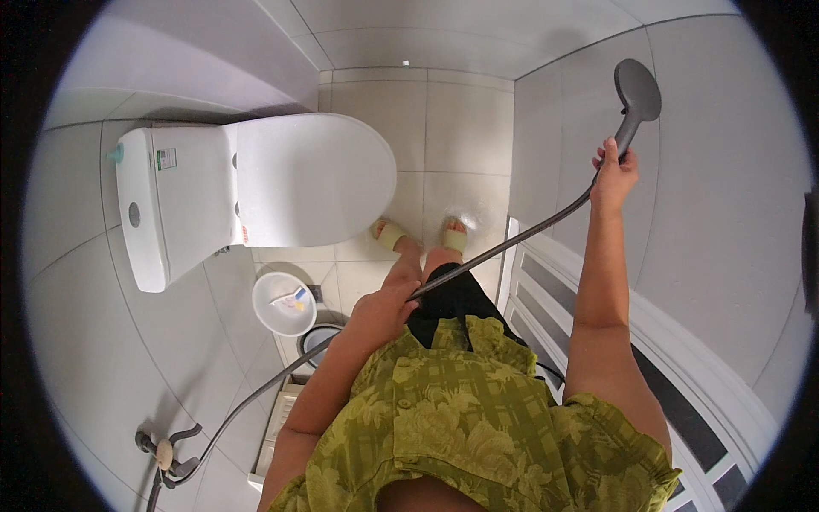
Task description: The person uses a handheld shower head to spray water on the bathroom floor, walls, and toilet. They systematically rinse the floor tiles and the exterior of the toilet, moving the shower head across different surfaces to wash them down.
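My right hand (615,173) is closed around the handle of a dark grey shower head (638,89), held up near the tiled wall on the right. From the handle a dark shower hose (512,242) slants down across my body. Its middle runs through my left hand (384,315), whose fingers are wrapped around it in front of my waist. Beyond that hand the hose curves to a dark wall-mounted shower mixer (167,453) at the lower left. I cannot make out any water coming from the shower head.
A white toilet with its lid (313,179) down juts out at my left. Beside it stand a white basin (269,307) holding small items, a grey bucket (313,342) and a cream plastic rack (276,416). A white-framed door (544,275) is at my right. The floor tiles (467,141) have a shiny patch.
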`<state>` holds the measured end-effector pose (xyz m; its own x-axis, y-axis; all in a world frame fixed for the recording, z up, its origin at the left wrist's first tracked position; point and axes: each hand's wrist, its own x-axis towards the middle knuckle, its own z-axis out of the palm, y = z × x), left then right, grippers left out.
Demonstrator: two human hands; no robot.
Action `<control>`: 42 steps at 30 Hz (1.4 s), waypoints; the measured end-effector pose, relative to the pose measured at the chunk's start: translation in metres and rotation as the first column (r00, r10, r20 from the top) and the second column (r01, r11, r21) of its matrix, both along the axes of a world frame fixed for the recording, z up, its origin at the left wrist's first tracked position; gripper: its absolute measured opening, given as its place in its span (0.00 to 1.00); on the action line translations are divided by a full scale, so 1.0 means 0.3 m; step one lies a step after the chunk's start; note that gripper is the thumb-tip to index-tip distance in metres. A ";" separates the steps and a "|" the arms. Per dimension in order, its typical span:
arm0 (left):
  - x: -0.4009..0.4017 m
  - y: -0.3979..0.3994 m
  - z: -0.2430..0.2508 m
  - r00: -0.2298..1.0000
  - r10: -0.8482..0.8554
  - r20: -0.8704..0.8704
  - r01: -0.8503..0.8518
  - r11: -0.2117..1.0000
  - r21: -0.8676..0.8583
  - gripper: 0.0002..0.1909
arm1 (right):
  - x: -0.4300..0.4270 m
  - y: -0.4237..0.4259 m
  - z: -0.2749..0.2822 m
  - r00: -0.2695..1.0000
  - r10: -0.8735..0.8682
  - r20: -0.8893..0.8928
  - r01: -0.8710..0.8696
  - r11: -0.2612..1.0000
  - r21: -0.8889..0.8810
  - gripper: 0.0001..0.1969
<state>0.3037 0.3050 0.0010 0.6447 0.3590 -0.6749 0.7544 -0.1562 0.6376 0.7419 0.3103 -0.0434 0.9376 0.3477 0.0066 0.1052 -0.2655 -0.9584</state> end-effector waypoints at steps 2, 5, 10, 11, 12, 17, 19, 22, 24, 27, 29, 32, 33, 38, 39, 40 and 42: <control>0.012 -0.012 0.006 1.000 -0.023 -0.016 0.023 1.000 -0.004 0.13 | 0.023 -0.020 0.006 0.999 0.015 -0.047 -0.017 0.999 -0.036 0.13; 0.011 -0.051 0.002 1.000 -0.026 0.017 0.026 1.000 -0.014 0.20 | 0.034 -0.045 0.004 0.989 0.035 -0.144 -0.047 0.996 -0.080 0.12; 0.000 -0.140 0.000 1.000 0.004 -0.007 -0.004 1.000 -0.009 0.20 | 0.040 -0.081 -0.002 0.974 0.056 -0.219 -0.075 0.994 -0.077 0.11; 0.003 -0.162 -0.003 0.999 0.030 0.011 -0.030 1.000 0.007 0.19 | 0.048 -0.087 -0.009 0.974 0.056 -0.218 -0.068 0.996 -0.051 0.12; 0.014 -0.180 -0.001 0.999 0.043 -0.008 -0.042 0.999 0.025 0.17 | 0.055 -0.093 -0.014 0.974 0.055 -0.218 -0.062 0.998 -0.023 0.12; 0.060 -0.269 -0.014 0.993 0.053 -0.101 -0.043 0.995 0.094 0.18 | 0.092 -0.093 -0.021 0.988 0.050 -0.144 -0.037 0.995 0.097 0.13; 0.081 -0.287 -0.008 0.991 0.067 -0.115 -0.050 0.989 0.141 0.18 | 0.107 -0.097 -0.029 0.986 0.077 -0.148 -0.068 0.995 0.068 0.13; 0.110 -0.315 0.019 0.986 0.083 -0.142 -0.058 0.984 0.170 0.18 | 0.126 -0.105 -0.040 0.968 0.133 -0.211 -0.139 0.990 -0.014 0.13; 0.120 -0.331 0.044 0.983 0.086 -0.162 -0.060 0.985 0.163 0.18 | 0.128 -0.118 -0.043 0.951 0.163 -0.263 -0.186 0.980 -0.067 0.13; 0.118 -0.356 0.070 0.980 0.091 -0.176 -0.065 0.987 0.147 0.18 | 0.134 -0.125 -0.045 0.935 0.175 -0.309 -0.213 0.973 -0.093 0.13; 0.115 -0.382 0.072 0.981 0.102 -0.166 -0.076 0.984 0.160 0.18 | 0.137 -0.126 -0.054 0.940 0.151 -0.305 -0.180 0.981 -0.069 0.13; 0.119 -0.418 0.058 0.985 0.131 -0.111 -0.105 0.970 0.219 0.18 | 0.135 -0.127 -0.064 0.967 0.082 -0.241 -0.085 0.996 -0.003 0.12; 0.131 -0.422 0.062 0.982 0.125 -0.138 -0.093 0.972 0.217 0.18 | 0.129 -0.125 -0.056 0.978 0.064 -0.200 -0.062 0.998 0.016 0.11; 0.171 -0.428 0.089 0.972 0.122 -0.199 -0.074 0.970 0.232 0.18 | 0.141 -0.153 -0.059 0.985 0.136 -0.103 -0.141 0.989 -0.040 0.12; 0.171 -0.432 0.088 0.973 0.116 -0.202 -0.065 0.968 0.241 0.18 | 0.150 -0.159 -0.065 0.980 0.162 -0.114 -0.169 0.984 -0.056 0.13; 0.169 -0.437 0.085 0.973 0.110 -0.205 -0.056 0.967 0.249 0.19 | 0.154 -0.164 -0.068 0.974 0.187 -0.125 -0.197 0.978 -0.071 0.13; 0.167 -0.449 0.086 0.973 0.104 -0.205 -0.049 0.966 0.255 0.19 | 0.144 -0.170 -0.061 0.968 0.188 -0.167 -0.202 0.977 -0.072 0.12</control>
<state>0.3538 0.1702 0.0268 0.4584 0.5743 -0.6783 0.8850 -0.2244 0.4080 0.7851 0.2593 -0.0616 0.8382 0.5165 -0.1753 0.0117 -0.3384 -0.9409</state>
